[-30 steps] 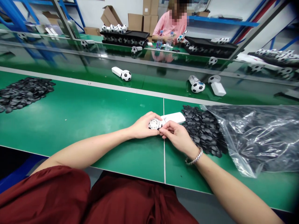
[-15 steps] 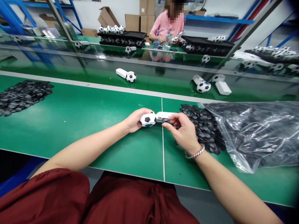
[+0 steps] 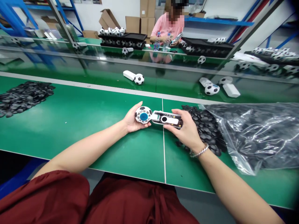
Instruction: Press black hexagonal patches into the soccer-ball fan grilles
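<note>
A handheld device with a round football-patterned head and a long body lies level between my hands, above the green table. Its head shows a blue disc, and its body has a clear edge, dark inner parts and a white strip. My left hand is wrapped round the head from the left. The far right end of the body is gripped by my right hand, thumb below and fingers above. Just beyond that hand lies a pile of small black pieces.
A clear plastic bag of black pieces lies at the right, another black pile at the left. Past the pale rail, football devices lie on a green belt. A person in pink works opposite, beside black trays.
The device has turned over, so its blue disc and inner side now face up. My right hand has shifted slightly right onto its end. Devices on the belt have moved.
</note>
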`<state>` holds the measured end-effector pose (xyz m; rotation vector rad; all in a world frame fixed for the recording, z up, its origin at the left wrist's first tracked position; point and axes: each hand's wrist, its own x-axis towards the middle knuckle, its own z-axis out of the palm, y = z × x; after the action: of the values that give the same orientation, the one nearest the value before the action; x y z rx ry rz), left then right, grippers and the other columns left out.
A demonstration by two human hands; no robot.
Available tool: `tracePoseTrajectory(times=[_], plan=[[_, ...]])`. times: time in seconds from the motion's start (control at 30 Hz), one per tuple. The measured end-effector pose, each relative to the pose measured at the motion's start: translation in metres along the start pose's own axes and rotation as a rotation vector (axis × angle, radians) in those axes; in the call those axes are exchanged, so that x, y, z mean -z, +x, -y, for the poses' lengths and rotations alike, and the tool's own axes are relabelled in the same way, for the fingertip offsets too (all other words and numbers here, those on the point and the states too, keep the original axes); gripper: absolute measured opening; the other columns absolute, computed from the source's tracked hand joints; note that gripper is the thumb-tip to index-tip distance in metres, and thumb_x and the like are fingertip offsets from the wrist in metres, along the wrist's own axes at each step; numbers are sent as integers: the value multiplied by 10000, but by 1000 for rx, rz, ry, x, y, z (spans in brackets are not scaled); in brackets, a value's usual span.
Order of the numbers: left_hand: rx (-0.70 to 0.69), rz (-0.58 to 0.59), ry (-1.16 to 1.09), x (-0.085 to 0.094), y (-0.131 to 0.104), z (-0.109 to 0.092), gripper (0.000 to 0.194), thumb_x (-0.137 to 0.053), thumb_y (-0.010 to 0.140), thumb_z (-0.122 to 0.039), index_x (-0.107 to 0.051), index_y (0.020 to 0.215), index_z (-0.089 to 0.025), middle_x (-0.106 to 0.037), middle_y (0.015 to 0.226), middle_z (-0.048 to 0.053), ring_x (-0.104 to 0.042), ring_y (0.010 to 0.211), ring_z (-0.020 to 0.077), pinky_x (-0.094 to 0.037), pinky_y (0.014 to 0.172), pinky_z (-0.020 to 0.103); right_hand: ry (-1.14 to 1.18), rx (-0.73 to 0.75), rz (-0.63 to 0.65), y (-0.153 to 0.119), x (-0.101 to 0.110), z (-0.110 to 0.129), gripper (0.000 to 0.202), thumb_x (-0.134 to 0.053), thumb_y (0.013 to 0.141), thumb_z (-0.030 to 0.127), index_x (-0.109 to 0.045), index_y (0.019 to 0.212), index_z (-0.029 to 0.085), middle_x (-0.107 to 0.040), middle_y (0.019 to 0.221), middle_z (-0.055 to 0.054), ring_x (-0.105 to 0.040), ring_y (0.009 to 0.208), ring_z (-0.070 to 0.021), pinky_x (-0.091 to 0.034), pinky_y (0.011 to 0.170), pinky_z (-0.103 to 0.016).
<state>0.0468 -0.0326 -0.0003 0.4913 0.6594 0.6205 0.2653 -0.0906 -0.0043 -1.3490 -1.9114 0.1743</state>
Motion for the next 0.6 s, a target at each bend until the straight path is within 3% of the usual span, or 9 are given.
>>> tracePoseTrajectory(times=[0.17,0.3,0.6], plan=[[-58,18,-103,2,1,1,566,-293,867,-590,-574,836,-99,-648,660,116,-635,493,200,-520,422,271,177,-172,104,-2,-3,-1,465,-619,744,393,-481,1142,197,-540,1119,-104,-550,967,-236,-464,847,-417],[-81,-17,-151,4,2,1,543,-304,858,-602,-563,825,-126,-654,700,107,-634,520,193,-522,450,271,390,-358,219,-1,-2,1,388,-483,816,339,-457,1179,203,-528,1129,-95,-559,799,-175,-502,681,-343],[-88,1,-93,4,4,3,501,-353,849,-576,-571,824,-126,-633,693,103,-623,520,187,-485,426,254,445,-503,227,2,-1,8,330,-493,773,309,-507,1082,194,-535,1047,-68,-520,683,-135,-493,595,-295]])
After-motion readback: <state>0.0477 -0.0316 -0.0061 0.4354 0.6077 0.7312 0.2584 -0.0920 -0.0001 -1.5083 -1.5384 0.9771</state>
